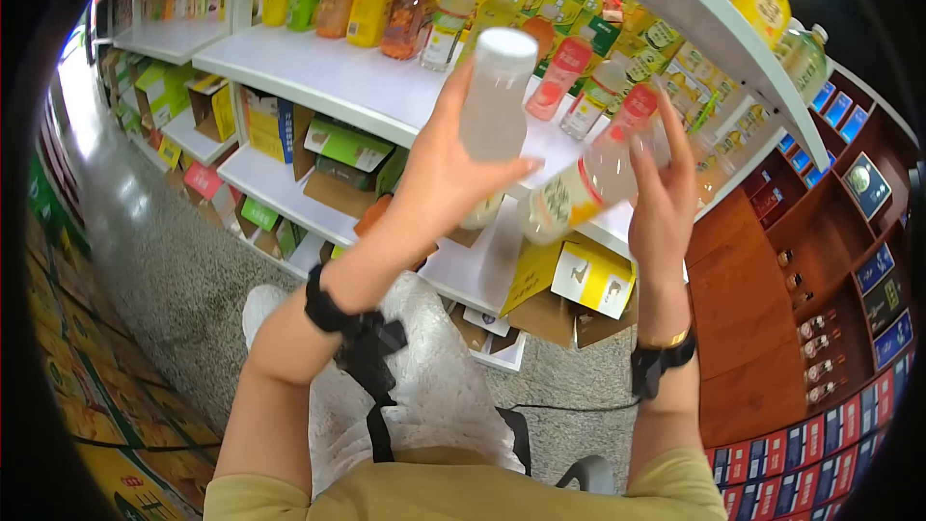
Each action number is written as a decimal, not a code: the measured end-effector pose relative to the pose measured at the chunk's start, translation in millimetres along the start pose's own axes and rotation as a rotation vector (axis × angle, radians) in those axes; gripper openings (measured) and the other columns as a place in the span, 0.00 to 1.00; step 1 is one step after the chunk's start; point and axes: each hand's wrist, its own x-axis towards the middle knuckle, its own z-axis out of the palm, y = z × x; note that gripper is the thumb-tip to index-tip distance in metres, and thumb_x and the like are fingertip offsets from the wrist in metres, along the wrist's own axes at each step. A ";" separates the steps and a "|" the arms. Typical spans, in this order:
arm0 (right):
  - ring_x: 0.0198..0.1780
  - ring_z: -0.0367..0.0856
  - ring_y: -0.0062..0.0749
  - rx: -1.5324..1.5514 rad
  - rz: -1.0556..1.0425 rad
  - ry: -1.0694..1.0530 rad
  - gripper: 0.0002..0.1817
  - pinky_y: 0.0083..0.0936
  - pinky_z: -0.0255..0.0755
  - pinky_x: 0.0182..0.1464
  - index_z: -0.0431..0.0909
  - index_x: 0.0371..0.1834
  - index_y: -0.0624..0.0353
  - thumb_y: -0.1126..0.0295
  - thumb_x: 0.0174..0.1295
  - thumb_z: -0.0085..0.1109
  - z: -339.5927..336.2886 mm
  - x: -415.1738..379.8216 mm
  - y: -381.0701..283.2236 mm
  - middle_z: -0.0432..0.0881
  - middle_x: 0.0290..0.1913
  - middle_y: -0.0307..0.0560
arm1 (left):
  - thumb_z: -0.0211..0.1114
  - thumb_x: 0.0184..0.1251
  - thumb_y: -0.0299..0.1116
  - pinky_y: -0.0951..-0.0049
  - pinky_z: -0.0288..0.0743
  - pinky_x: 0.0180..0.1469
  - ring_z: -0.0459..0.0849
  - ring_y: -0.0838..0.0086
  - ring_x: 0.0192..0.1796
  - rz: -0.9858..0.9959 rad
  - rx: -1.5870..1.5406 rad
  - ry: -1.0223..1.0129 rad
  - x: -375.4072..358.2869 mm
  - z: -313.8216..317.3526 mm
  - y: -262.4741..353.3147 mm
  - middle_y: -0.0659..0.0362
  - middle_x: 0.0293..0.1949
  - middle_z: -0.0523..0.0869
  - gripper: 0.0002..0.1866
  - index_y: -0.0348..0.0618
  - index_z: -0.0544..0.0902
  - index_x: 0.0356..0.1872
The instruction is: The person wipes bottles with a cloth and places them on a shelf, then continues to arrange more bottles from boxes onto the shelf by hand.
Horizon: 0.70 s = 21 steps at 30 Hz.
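Observation:
My left hand (447,156) is wrapped around a pale, see-through bottle (497,111) with a white cap, held nearly upright in front of the shelf. Its thumb sticks out to the right. Closed on the far end of a second clear bottle (569,201) is my right hand (664,195). That bottle tilts down to the left and carries a yellowish label with a red edge; motion blurs it. Behind both hands, several drink bottles stand on the white shelf (318,66), among them a pink bottle (561,77) and a clear labelled bottle (590,104).
Below are lower shelves with cartons, including an open yellow box (526,289). A curved upper shelf edge (762,48) juts out at the right, near a brown wooden cabinet (738,328). Stacked cartons (106,376) line the left. A cable (569,408) runs near my legs.

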 end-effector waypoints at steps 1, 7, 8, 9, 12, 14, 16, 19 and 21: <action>0.70 0.71 0.31 -0.012 -0.029 -0.034 0.31 0.28 0.66 0.71 0.63 0.79 0.59 0.76 0.72 0.56 -0.2 17.6 -2.9 0.68 0.76 0.49 | 0.83 0.49 0.32 0.65 0.75 0.63 0.78 0.69 0.61 0.078 0.045 0.010 18.5 5.3 -2.0 0.52 0.59 0.78 0.51 0.38 0.62 0.74; 0.73 0.68 0.36 -0.181 -0.125 -0.048 0.41 0.31 0.64 0.73 0.55 0.82 0.55 0.78 0.67 0.62 -10.0 87.2 74.1 0.64 0.78 0.53 | 0.84 0.48 0.31 0.66 0.71 0.69 0.75 0.67 0.68 0.083 0.165 0.023 104.4 52.2 -76.5 0.51 0.67 0.75 0.55 0.39 0.58 0.77; 0.74 0.67 0.39 -0.275 -0.153 -0.014 0.44 0.33 0.63 0.74 0.51 0.83 0.56 0.78 0.65 0.63 -11.1 96.2 91.4 0.63 0.78 0.56 | 0.84 0.48 0.31 0.66 0.71 0.69 0.75 0.67 0.68 0.111 0.175 0.021 112.9 58.0 -86.8 0.51 0.67 0.75 0.55 0.39 0.58 0.77; 0.74 0.67 0.39 -0.266 -0.174 0.002 0.44 0.33 0.63 0.74 0.51 0.83 0.56 0.78 0.65 0.63 -12.8 101.5 103.5 0.63 0.78 0.56 | 0.84 0.47 0.30 0.66 0.70 0.70 0.74 0.67 0.69 0.115 0.141 -0.003 116.8 63.6 -97.7 0.52 0.68 0.74 0.56 0.39 0.58 0.77; 0.75 0.65 0.44 -0.186 0.037 0.091 0.48 0.35 0.62 0.74 0.44 0.82 0.66 0.75 0.64 0.66 -18.0 109.7 129.2 0.62 0.76 0.63 | 0.85 0.45 0.30 0.65 0.68 0.72 0.73 0.64 0.71 0.055 0.069 -0.065 122.0 75.0 -99.6 0.51 0.70 0.74 0.58 0.40 0.57 0.78; 0.76 0.64 0.45 -0.031 0.098 0.048 0.50 0.36 0.62 0.75 0.43 0.82 0.67 0.73 0.63 0.68 -21.8 111.1 135.3 0.62 0.76 0.63 | 0.84 0.43 0.27 0.65 0.67 0.72 0.72 0.62 0.73 0.054 -0.056 -0.119 128.4 82.6 -112.6 0.50 0.71 0.73 0.60 0.44 0.55 0.80; 0.76 0.63 0.45 0.115 0.179 0.004 0.52 0.37 0.62 0.75 0.42 0.82 0.68 0.71 0.62 0.69 -18.3 97.6 126.8 0.61 0.77 0.63 | 0.84 0.44 0.27 0.64 0.67 0.72 0.72 0.63 0.73 0.046 -0.073 -0.157 134.7 85.2 -121.5 0.51 0.72 0.72 0.61 0.45 0.55 0.80; 0.71 0.71 0.42 -0.055 0.189 0.009 0.51 0.36 0.66 0.72 0.41 0.82 0.63 0.72 0.64 0.69 -10.6 61.4 134.9 0.67 0.72 0.60 | 0.83 0.44 0.24 0.63 0.67 0.73 0.71 0.63 0.74 -0.035 -0.154 -0.240 128.8 80.5 -121.8 0.52 0.74 0.70 0.62 0.48 0.52 0.81; 0.71 0.71 0.43 -0.540 -0.039 0.034 0.56 0.37 0.66 0.73 0.38 0.82 0.62 0.73 0.59 0.73 -10.5 36.9 163.3 0.68 0.71 0.59 | 0.83 0.44 0.23 0.62 0.66 0.73 0.70 0.64 0.74 -0.121 -0.210 -0.284 122.0 72.8 -115.2 0.53 0.74 0.69 0.63 0.49 0.51 0.82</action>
